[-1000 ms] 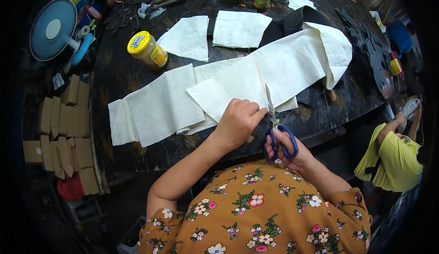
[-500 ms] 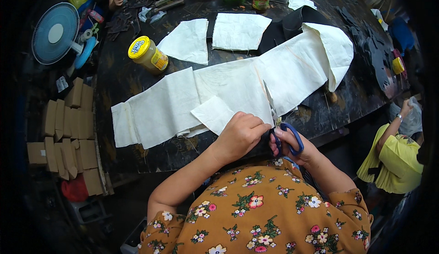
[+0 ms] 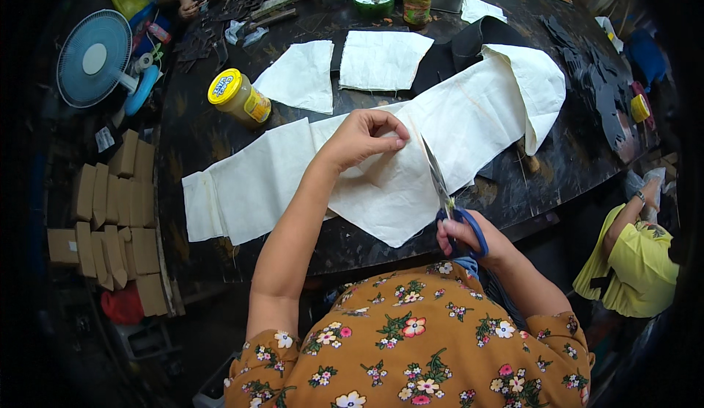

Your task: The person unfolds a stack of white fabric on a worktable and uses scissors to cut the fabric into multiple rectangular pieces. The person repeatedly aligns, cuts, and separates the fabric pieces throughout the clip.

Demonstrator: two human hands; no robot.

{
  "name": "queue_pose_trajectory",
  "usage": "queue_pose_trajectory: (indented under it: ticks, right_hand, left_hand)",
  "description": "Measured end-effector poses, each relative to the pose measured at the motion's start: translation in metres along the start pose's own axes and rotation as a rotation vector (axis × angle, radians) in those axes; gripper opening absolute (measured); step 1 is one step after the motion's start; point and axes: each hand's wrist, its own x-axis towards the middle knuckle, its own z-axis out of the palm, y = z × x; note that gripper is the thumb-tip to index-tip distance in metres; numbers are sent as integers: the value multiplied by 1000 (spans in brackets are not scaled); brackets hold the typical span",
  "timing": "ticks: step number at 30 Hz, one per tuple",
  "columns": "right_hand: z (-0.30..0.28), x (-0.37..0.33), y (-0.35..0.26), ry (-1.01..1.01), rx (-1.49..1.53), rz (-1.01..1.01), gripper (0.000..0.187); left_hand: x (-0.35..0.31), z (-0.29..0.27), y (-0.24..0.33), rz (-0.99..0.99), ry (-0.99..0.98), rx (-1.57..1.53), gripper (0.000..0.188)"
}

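Observation:
A long piece of white cloth (image 3: pixel 249 188) lies across the dark table, its right end folded over. My left hand (image 3: pixel 367 138) is over the middle of it, thumb and fingertips closed together on the cloth, close to a faint orange line. In my right hand (image 3: pixel 477 235), at the table's near edge, is a pair of scissors (image 3: pixel 438 173) with dark blue handles. Their blades point away from me, slightly apart, along the cloth right of my left hand. A cloth corner hangs toward me, left of the scissors.
Two smaller white cloth pieces (image 3: pixel 385 59) lie beyond, near a yellow-lidded jar (image 3: pixel 240 98). A green tub (image 3: pixel 372 1) and another jar (image 3: pixel 417 4) stand farther back. Black scraps (image 3: pixel 587 78) cover the right side. A fan (image 3: pixel 94 59) stands left; a person in yellow (image 3: pixel 631 261) is at right.
My left hand has moved away from me, from the near edge beside the scissors to the cloth's middle. The small turned-up flap now lies down toward me. The scissors have shifted slightly nearer me.

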Motion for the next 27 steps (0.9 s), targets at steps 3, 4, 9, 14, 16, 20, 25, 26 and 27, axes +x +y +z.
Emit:
queue_pose_trajectory:
  ticks: [3, 4, 9, 14, 16, 20, 25, 26, 27]
  right_hand:
    - [-2, 9, -6, -8, 4, -9, 30]
    - [-1, 11, -7, -7, -38, -11, 29]
    - [7, 7, -8, 46, -174, -16, 30]
    - [11, 14, -18, 13, -120, -48, 31]
    - [10, 21, -25, 22, -111, -53, 31]
    - [12, 27, -29, 7, -183, -110, 31]
    - [12, 28, -24, 29, -220, -115, 30]
    - [11, 29, -24, 34, -208, -142, 30]
    - [11, 30, -26, 39, -217, -130, 31]
  left_hand:
    - [-6, 4, 2, -25, -6, 12, 21]
    - [-9, 4, 3, -29, 16, 24, 21]
    - [-14, 3, 5, -4, 20, 41, 22]
    - [-17, 10, 6, 8, 0, 2, 22]
    - [-20, 15, 7, 27, -6, 10, 23]
    - [-26, 16, 10, 84, 5, -27, 22]
    - [-30, 14, 11, 55, -12, 19, 19]
    - [-30, 15, 10, 59, -25, 16, 19]
    - [-32, 16, 10, 63, -39, 12, 19]
